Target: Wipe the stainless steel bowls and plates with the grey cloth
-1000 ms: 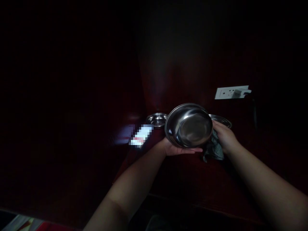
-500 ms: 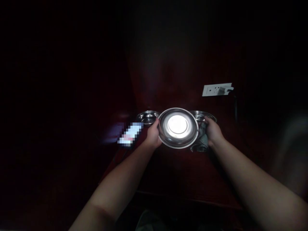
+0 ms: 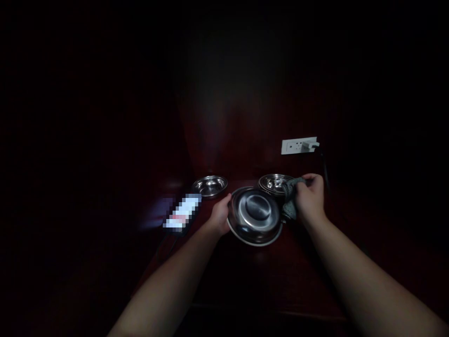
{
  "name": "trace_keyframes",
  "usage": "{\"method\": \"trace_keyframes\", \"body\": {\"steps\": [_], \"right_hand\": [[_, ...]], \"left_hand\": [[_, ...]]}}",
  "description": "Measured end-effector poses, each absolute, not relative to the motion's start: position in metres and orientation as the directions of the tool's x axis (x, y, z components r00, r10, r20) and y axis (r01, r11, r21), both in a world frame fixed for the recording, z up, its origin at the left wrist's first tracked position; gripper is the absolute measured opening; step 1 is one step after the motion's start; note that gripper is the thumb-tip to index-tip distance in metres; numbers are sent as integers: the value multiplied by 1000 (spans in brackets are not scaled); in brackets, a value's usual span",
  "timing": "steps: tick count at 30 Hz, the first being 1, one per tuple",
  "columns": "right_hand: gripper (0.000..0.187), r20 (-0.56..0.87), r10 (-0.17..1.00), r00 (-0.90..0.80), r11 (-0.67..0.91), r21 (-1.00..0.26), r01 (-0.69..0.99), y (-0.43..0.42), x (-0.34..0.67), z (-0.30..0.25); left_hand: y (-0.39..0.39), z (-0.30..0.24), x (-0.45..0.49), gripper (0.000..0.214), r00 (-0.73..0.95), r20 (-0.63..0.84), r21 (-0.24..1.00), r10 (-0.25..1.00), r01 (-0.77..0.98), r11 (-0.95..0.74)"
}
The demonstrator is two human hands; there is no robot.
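My left hand [image 3: 220,216] grips the left rim of a steel bowl [image 3: 255,216] turned bottom-up and held low over the dark red table [image 3: 266,271]. My right hand [image 3: 309,198] is closed on a grey cloth [image 3: 288,206] at the bowl's right edge. Two more steel bowls stand behind: one at the left [image 3: 209,185], another [image 3: 274,182] just behind the cloth.
A lit phone [image 3: 182,213] lies on the table left of my left hand. A white wall socket [image 3: 298,145] with a plug and a dark cable sits on the back wall at the right. The surroundings are very dark.
The bowl, held up with its inside facing me a second ago, has been flipped bottom-up and lowered toward the table. My right hand with the cloth has moved to its right edge.
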State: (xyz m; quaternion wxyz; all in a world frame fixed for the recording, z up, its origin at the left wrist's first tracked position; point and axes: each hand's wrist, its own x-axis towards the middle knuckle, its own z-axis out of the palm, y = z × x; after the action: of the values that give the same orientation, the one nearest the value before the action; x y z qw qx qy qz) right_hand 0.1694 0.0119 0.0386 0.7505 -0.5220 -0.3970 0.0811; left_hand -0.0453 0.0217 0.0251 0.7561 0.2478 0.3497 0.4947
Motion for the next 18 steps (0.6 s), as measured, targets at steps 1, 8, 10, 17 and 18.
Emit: {"method": "trace_keyframes", "body": {"steps": [1, 8, 10, 17, 18], "right_hand": [[23, 543, 509, 668, 468, -826, 316, 12, 168, 39], [24, 674, 548, 496, 601, -729, 327, 3, 152, 42], [21, 671, 648, 360, 585, -741, 329, 2, 147, 41], [19, 599, 757, 262, 521, -795, 311, 4, 149, 38], [19, 597, 754, 273, 524, -798, 297, 3, 150, 39]], "left_hand": [[22, 24, -46, 25, 288, -292, 721, 912, -561, 407], [13, 31, -41, 25, 328, -327, 694, 886, -554, 461], [11, 35, -39, 25, 313, -329, 689, 891, -566, 453], [9, 37, -37, 24, 233, -333, 710, 914, -576, 406], [9, 37, -38, 24, 238, -331, 712, 913, -572, 407]]}}
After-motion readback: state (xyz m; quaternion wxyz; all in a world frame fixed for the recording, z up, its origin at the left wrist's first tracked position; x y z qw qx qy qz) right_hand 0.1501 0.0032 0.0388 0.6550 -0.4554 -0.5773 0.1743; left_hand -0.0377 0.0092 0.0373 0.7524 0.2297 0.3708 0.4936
